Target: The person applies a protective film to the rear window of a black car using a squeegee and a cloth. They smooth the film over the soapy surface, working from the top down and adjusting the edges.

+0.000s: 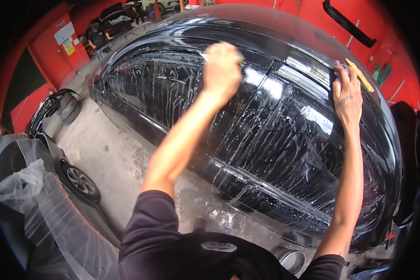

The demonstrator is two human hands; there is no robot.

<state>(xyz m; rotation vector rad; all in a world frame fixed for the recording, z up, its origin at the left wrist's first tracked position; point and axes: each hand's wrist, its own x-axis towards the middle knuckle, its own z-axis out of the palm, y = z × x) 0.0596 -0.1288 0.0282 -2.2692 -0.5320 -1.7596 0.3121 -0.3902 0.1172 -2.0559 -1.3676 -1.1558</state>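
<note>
Red walls (303, 14) back the car (266, 140), its length running crosswise under both hands: left hand (221, 70) clenched, contents unclear; right hand (347, 95) grasping cloth (340, 64).

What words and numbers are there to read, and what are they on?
None that I can read.
White sign on the red wall: too small and blurred.
Yellow sign below it: too small and blurred.
Pale patch on the shirt: no clear letters.
</note>
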